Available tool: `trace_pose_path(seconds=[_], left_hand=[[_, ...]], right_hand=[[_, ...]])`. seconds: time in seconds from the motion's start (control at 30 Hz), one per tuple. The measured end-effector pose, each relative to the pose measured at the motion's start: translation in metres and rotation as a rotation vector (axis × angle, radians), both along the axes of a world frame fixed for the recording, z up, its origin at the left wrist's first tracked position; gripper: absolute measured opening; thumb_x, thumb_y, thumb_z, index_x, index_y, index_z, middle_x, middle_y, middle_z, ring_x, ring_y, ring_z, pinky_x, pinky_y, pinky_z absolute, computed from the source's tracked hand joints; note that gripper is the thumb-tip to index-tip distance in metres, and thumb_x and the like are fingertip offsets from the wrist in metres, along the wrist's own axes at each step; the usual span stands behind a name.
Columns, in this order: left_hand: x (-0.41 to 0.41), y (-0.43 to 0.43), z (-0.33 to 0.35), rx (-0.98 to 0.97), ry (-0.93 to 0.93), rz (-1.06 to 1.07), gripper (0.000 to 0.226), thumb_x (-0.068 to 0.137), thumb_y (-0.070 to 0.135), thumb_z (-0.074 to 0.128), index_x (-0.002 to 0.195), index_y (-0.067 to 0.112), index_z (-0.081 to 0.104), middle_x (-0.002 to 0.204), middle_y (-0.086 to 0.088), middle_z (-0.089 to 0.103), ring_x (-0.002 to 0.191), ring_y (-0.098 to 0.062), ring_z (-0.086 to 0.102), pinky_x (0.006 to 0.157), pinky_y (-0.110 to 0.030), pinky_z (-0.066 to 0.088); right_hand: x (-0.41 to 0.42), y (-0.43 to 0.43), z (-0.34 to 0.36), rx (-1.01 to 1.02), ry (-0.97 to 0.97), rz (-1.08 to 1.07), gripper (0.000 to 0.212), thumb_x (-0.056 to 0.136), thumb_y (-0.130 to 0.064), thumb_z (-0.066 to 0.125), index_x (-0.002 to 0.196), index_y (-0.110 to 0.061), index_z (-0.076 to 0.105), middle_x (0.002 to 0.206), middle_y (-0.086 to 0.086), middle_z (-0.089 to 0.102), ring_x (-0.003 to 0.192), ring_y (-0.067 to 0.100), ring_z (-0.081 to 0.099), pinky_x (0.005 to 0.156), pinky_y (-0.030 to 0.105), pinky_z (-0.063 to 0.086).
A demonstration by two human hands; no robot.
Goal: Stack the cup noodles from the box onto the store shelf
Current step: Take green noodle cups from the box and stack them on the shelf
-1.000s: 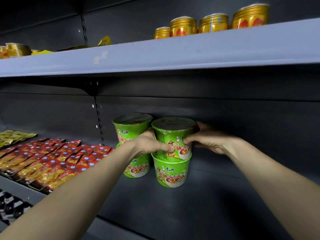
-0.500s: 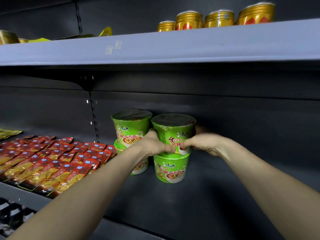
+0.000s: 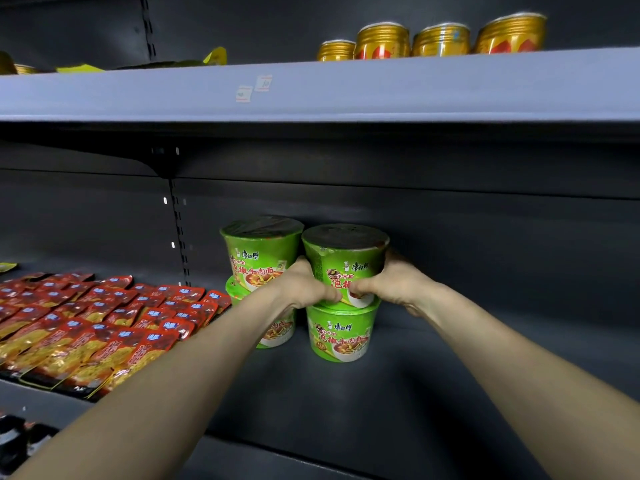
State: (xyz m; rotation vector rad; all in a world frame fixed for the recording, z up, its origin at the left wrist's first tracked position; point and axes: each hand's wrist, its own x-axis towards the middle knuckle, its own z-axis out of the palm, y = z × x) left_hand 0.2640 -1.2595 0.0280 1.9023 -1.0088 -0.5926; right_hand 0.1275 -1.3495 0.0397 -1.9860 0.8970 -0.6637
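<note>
Two stacks of green cup noodles stand side by side on the dark shelf (image 3: pixel 346 403), each two cups high. My left hand (image 3: pixel 304 287) and my right hand (image 3: pixel 391 285) grip the top right cup (image 3: pixel 344 261) from both sides near its base. That cup sits on the lower right cup (image 3: pixel 341 332). Left of it, the top left cup (image 3: pixel 259 251) rests on a lower left cup (image 3: pixel 273 336), which my left forearm partly hides. The box is out of view.
Red and yellow snack packets (image 3: pixel 93 323) lie in rows on the shelf's left part. A grey upper shelf (image 3: pixel 346 88) overhangs, carrying gold cans (image 3: pixel 440 39). Bare dark shelf stretches to the right of the cups.
The top right cup has settled onto the lower one. Both hands have closed in tighter round its base, the right hand moving from the cup's side toward its front. The view has shifted slightly.
</note>
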Motion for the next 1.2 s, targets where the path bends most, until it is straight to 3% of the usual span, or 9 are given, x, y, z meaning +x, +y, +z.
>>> trace_pose_path(seconds=[0.13, 0.27, 0.4, 0.67, 0.97, 1.2], left_hand=[[0.004, 0.001, -0.003, 0.021, -0.009, -0.022, 0.061, 0.074, 0.009, 0.082, 0.125, 0.006, 0.05, 0.121, -0.007, 0.063, 0.103, -0.021, 0.06, 0.088, -0.03, 0.048], [0.007, -0.001, -0.007, 0.027, -0.013, -0.041, 0.076, 0.068, 0.012, 0.086, 0.132, 0.008, 0.044, 0.125, -0.008, 0.061, 0.114, -0.025, 0.059, 0.101, -0.039, 0.048], [0.007, -0.001, -0.013, 0.048, -0.042, -0.039, 0.099, 0.059, 0.018, 0.09, 0.14, 0.012, 0.033, 0.129, -0.007, 0.058, 0.117, -0.026, 0.057, 0.103, -0.041, 0.046], [-0.01, -0.002, -0.025, 0.111, -0.309, 0.083, 0.111, 0.061, 0.022, 0.091, 0.146, 0.009, 0.021, 0.139, -0.009, 0.046, 0.132, -0.029, 0.042, 0.107, -0.041, 0.041], [-0.015, 0.002, -0.029, 0.1, -0.366, 0.105, 0.091, 0.067, 0.024, 0.088, 0.136, 0.006, 0.031, 0.135, -0.011, 0.048, 0.129, -0.03, 0.045, 0.105, -0.042, 0.042], [-0.01, 0.031, -0.035, -0.013, -0.411, 0.139, 0.062, 0.077, 0.021, 0.077, 0.128, 0.007, 0.046, 0.133, -0.011, 0.048, 0.127, -0.029, 0.044, 0.104, -0.038, 0.04]], right_hand=[[0.006, 0.003, -0.003, -0.009, 0.021, -0.061, 0.066, 0.062, -0.015, 0.085, 0.121, -0.009, 0.054, 0.114, 0.008, 0.064, 0.101, 0.021, 0.064, 0.089, 0.034, 0.053], [0.005, 0.008, -0.002, -0.012, 0.043, -0.09, 0.061, 0.066, -0.015, 0.084, 0.118, -0.01, 0.054, 0.114, 0.006, 0.063, 0.104, 0.021, 0.062, 0.09, 0.034, 0.052], [0.001, 0.011, -0.002, 0.014, 0.056, -0.097, 0.054, 0.066, -0.014, 0.084, 0.11, -0.012, 0.053, 0.115, 0.007, 0.062, 0.106, 0.023, 0.061, 0.093, 0.037, 0.051], [0.004, 0.018, -0.014, 0.033, 0.193, -0.115, 0.083, 0.059, -0.008, 0.086, 0.126, -0.012, 0.037, 0.12, 0.008, 0.058, 0.111, 0.027, 0.058, 0.096, 0.042, 0.05], [0.01, 0.025, -0.019, -0.006, 0.251, -0.216, 0.093, 0.059, -0.015, 0.086, 0.134, -0.015, 0.031, 0.126, 0.01, 0.053, 0.116, 0.031, 0.055, 0.097, 0.044, 0.048], [0.001, 0.035, -0.017, -0.012, 0.293, -0.237, 0.079, 0.068, -0.017, 0.082, 0.131, -0.008, 0.035, 0.128, 0.011, 0.052, 0.117, 0.029, 0.054, 0.098, 0.04, 0.047]])
